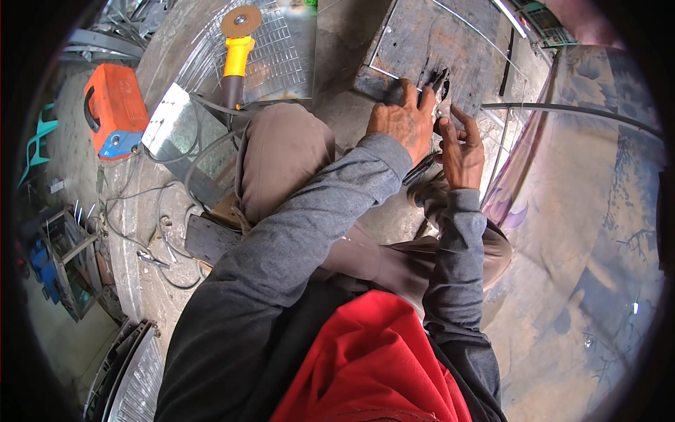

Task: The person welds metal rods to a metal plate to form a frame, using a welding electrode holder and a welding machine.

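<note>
My left hand [406, 126] lies over the near edge of a dark, scorched wooden board [415, 42]. Its fingers bend down over the end of a thin metal rod [385, 72], which forms an angular frame on the board. Close on its right, my right hand [462, 156] has its fingers curled, thumb and forefinger against the pliers [442, 107]. The jaws point away from me onto a blackened, burnt patch of the board. Part of the handles is hidden by my hands.
An angle grinder [238, 60] with a brown disc lies at the far left on wire mesh [278, 53]. An orange welding machine [116, 109] stands left of it, cables [165, 204] trailing over the floor. A patterned sheet [583, 232] covers the right side.
</note>
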Available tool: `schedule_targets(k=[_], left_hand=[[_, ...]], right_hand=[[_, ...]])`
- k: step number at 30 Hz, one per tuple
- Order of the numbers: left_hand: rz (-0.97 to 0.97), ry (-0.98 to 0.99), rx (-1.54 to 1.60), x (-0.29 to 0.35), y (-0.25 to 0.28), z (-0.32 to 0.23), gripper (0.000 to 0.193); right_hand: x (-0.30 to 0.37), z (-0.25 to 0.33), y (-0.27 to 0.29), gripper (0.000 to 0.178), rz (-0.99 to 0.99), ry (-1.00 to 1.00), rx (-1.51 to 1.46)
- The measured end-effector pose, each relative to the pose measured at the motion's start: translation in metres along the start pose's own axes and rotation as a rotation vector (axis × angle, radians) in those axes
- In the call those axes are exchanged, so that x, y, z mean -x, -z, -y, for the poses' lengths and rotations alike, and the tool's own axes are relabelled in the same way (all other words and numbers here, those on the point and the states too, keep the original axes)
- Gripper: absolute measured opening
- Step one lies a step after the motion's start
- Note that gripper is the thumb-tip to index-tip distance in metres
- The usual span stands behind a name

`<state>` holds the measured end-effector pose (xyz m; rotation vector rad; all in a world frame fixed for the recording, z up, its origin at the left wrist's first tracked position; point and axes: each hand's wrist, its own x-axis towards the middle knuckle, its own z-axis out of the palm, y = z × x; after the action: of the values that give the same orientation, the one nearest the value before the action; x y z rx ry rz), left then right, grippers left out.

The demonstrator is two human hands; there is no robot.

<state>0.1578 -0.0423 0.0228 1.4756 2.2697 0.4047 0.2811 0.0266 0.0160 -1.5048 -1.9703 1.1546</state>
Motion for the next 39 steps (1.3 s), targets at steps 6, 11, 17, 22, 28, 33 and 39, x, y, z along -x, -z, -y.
schedule_targets(k=[6, 11, 17, 22, 28, 33, 39], left_hand=[[0.035, -0.008, -0.066, 0.000, -0.009, -0.009, 0.058], [0.015, -0.008, -0.153, 0.003, -0.024, -0.011, 0.074], [-0.030, -0.010, -0.213, 0.003, -0.027, -0.008, 0.081], [-0.014, -0.006, -0.206, 0.002, -0.027, -0.010, 0.082], [0.036, -0.001, -0.157, 0.001, -0.022, -0.011, 0.081], [0.062, 0.035, -0.169, 0.003, -0.017, -0.017, 0.080], [0.138, 0.031, -0.180, 0.001, -0.009, -0.018, 0.077]], right_hand=[[-0.003, -0.006, 0.002, 0.036, 0.022, 0.004, -0.028], [-0.006, -0.010, 0.002, 0.036, 0.014, 0.050, -0.009], [-0.004, -0.006, 0.002, 0.036, 0.041, 0.019, -0.042], [-0.004, -0.002, 0.003, 0.036, 0.052, -0.013, -0.058], [-0.004, -0.008, 0.003, 0.038, 0.061, -0.038, -0.129], [0.001, -0.019, 0.007, 0.039, 0.071, -0.060, -0.209], [-0.004, -0.058, 0.043, 0.046, -0.060, -0.079, -0.330]])
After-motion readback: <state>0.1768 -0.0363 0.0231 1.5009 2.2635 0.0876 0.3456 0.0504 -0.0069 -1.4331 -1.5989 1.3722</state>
